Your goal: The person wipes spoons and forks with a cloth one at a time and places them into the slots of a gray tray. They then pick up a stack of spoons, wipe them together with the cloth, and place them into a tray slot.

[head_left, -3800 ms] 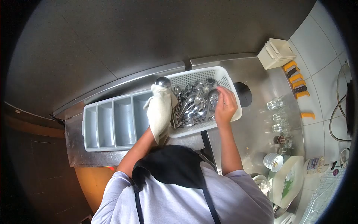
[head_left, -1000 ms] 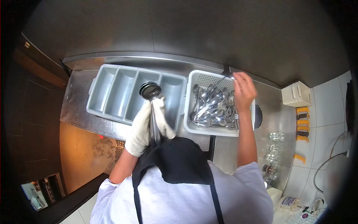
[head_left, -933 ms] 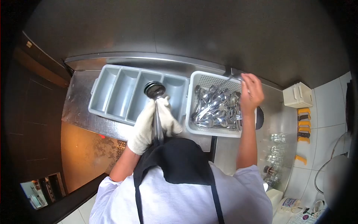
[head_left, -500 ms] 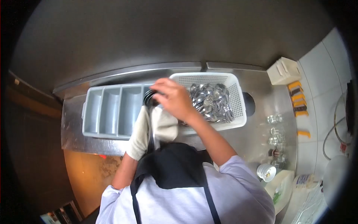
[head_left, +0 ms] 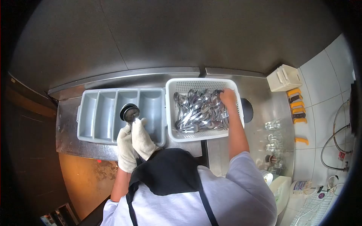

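Note:
My left hand (head_left: 126,150), covered by a white cloth or glove, is closed around the handles of several nested spoons (head_left: 130,112). Their bowls point away from me, over the grey cutlery tray (head_left: 104,141). A white cloth (head_left: 142,141) bunches against the handles. My bare right hand (head_left: 228,98) reaches into the far right corner of a white plastic basket (head_left: 188,138). Its fingers are curled down at the pile of metal cutlery (head_left: 201,111); what they pinch is hidden. Spoons and forks lie jumbled in that pile.
Both containers stand side by side on a steel counter (head_left: 256,116). Right of the basket lies a round black object (head_left: 247,110). Glasses (head_left: 273,137) line the counter's right side. Yellow-handled tools (head_left: 298,105) and a cream holder (head_left: 284,78) are by the tiled wall.
My right hand has left the spoons in my left hand and moved right into the basket. The held spoons have shifted left over the tray. The view has moved slightly.

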`<state>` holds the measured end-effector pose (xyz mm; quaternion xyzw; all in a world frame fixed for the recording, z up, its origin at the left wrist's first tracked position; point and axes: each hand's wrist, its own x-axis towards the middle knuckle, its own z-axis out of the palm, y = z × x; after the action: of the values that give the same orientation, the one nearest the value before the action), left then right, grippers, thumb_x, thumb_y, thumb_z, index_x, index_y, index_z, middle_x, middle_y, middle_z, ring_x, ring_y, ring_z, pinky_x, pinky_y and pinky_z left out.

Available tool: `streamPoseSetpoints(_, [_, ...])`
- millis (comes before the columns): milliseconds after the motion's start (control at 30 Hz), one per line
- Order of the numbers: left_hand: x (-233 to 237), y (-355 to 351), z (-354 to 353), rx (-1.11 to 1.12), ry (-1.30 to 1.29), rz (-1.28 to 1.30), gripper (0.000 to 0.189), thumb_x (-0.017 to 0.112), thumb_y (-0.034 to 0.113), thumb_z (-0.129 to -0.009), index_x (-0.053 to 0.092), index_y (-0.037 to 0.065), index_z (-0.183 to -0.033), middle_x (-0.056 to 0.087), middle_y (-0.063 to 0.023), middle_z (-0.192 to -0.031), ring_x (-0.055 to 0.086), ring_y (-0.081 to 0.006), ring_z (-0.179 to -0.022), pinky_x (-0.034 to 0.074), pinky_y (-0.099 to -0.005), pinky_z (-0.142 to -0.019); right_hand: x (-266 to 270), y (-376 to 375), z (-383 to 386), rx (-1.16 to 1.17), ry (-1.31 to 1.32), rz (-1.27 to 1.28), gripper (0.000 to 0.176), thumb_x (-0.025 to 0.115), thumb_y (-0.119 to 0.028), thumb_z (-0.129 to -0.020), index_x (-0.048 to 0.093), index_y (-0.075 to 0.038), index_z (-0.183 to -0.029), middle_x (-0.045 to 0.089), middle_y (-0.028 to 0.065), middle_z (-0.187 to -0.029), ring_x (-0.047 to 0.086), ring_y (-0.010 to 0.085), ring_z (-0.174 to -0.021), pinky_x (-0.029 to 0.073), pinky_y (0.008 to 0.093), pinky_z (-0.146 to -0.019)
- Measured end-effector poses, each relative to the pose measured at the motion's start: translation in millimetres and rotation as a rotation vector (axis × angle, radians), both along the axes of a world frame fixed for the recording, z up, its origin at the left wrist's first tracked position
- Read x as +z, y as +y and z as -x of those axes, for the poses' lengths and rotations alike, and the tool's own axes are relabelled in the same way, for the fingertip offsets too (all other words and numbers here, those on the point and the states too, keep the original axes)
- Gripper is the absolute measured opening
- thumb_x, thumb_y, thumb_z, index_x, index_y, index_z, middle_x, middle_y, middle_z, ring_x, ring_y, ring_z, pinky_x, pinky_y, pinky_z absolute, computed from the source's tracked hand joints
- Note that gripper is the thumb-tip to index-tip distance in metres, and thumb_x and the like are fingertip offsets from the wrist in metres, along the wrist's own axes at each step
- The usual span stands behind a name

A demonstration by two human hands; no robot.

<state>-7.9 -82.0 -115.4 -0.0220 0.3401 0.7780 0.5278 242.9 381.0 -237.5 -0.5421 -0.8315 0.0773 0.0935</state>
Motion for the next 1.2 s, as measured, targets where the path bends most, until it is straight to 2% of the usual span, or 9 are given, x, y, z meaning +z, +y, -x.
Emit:
streamPoseSetpoints(133, [12, 4, -7, 0.031, 0.025, 0.035, 0.055, 0.042, 0.041, -0.109, 0.062, -0.006, -0.129, 0.070, -0.0129, -0.119, 0.066, -0.0171, -0.098, 0.055, -0.0323, -0.088, 0, 14, 3, 0.149, -0.144, -0.062, 0.023, 0.072, -0.027, -0.085, 0.076, -0.006, -0.092, 0.073, 0.0185, -0.094, 0.070, 0.0380, -0.093, 0.056, 0.0498, -0.083])
streamPoseSetpoints(233, [26, 13, -17, 0.125, 0.247, 0.246, 0.059, 0.042, 0.044, -0.109, 0.061, -0.006, -0.133, 0.071, -0.0100, -0.109, 0.066, -0.0149, -0.092, 0.054, -0.0299, -0.083, 5, 18, 4, 0.230, -0.238, -0.094, 0.020, 0.073, -0.025, -0.084, 0.076, -0.007, -0.090, 0.073, 0.0185, -0.090, 0.071, 0.0378, -0.090, 0.056, 0.0496, -0.081])
streamPoseSetpoints(333, [30, 8, -17, 0.013, 0.166, 0.164, 0.058, 0.042, 0.045, -0.109, 0.062, -0.004, -0.131, 0.069, -0.0052, -0.092, 0.064, -0.0120, -0.084, 0.052, -0.0260, -0.077, 5, 15, 1, 0.284, -0.185, -0.171, 0.016, 0.072, -0.022, -0.084, 0.074, -0.006, -0.087, 0.072, 0.0188, -0.086, 0.071, 0.0381, -0.086, 0.055, 0.0514, -0.078])
streamPoseSetpoints(433, [32, 15, -16, 0.057, 0.186, 0.215, 0.056, 0.042, 0.045, -0.109, 0.063, -0.002, -0.129, 0.063, -0.0013, -0.079, 0.061, -0.0110, -0.074, 0.050, -0.0247, -0.069, 10, 2, -2, 0.283, -0.083, -0.235, 0.013, 0.071, -0.018, -0.085, 0.071, -0.005, -0.085, 0.071, 0.0193, -0.083, 0.070, 0.0391, -0.080, 0.054, 0.0526, -0.074])
streamPoseSetpoints(533, [50, 22, -24, 0.126, -0.039, 0.235, 0.053, 0.043, 0.044, -0.109, 0.064, -0.001, -0.127, 0.063, -0.0008, -0.079, 0.060, -0.0114, -0.070, 0.050, -0.0259, -0.065, 21, -9, -10, 0.276, -0.021, -0.282, 0.012, 0.069, -0.016, -0.086, 0.069, -0.004, -0.086, 0.071, 0.0199, -0.082, 0.070, 0.0401, -0.076, 0.055, 0.0518, -0.069])
streamPoseSetpoints(633, [36, 23, -17, 0.070, 0.109, 0.273, 0.053, 0.046, 0.044, -0.108, 0.063, -0.001, -0.128, 0.062, -0.0006, -0.077, 0.059, -0.0122, -0.066, 0.050, -0.0268, -0.061, 33, -17, -15, 0.293, 0.027, -0.337, 0.013, 0.069, -0.016, -0.087, 0.068, -0.004, -0.090, 0.071, 0.0197, -0.084, 0.069, 0.0403, -0.073, 0.056, 0.0502, -0.067])
streamPoseSetpoints(800, [44, 30, -23, 0.071, -0.008, 0.245, 0.051, 0.047, 0.044, -0.108, 0.063, 0.000, -0.127, 0.062, -0.0005, -0.077, 0.060, -0.0124, -0.066, 0.051, -0.0273, -0.062, 82, -25, -15, 0.238, 0.074, -0.509, 0.018, 0.070, -0.017, -0.088, 0.064, -0.005, -0.100, 0.072, 0.0170, -0.096, 0.072, 0.0361, -0.076, 0.058, 0.0462, -0.064])
streamPoseSetpoints(1033, [41, 31, -22, 0.044, 0.050, 0.246, 0.051, 0.047, 0.044, -0.108, 0.063, 0.000, -0.127, 0.064, -0.0010, -0.080, 0.062, -0.0132, -0.071, 0.052, -0.0263, -0.066, 147, -32, -12, 0.289, 0.297, -0.745, 0.028, 0.071, -0.012, -0.088, 0.067, -0.004, -0.114, 0.073, 0.0161, -0.110, 0.073, 0.0348, -0.087, 0.059, 0.0430, -0.072])
streamPoseSetpoints(1200, [48, 26, -27, 0.078, -0.074, 0.200, 0.049, 0.048, 0.044, -0.108, 0.066, 0.002, -0.126, 0.063, 0.0002, -0.085, 0.060, -0.0100, -0.076, 0.049, -0.0245, -0.069, 168, -45, -11, 0.216, 0.606, -0.600, 0.027, 0.061, -0.004, -0.093, 0.068, -0.002, -0.119, 0.074, 0.0167, -0.110, 0.075, 0.0307, -0.090, 0.060, 0.0390, -0.077])
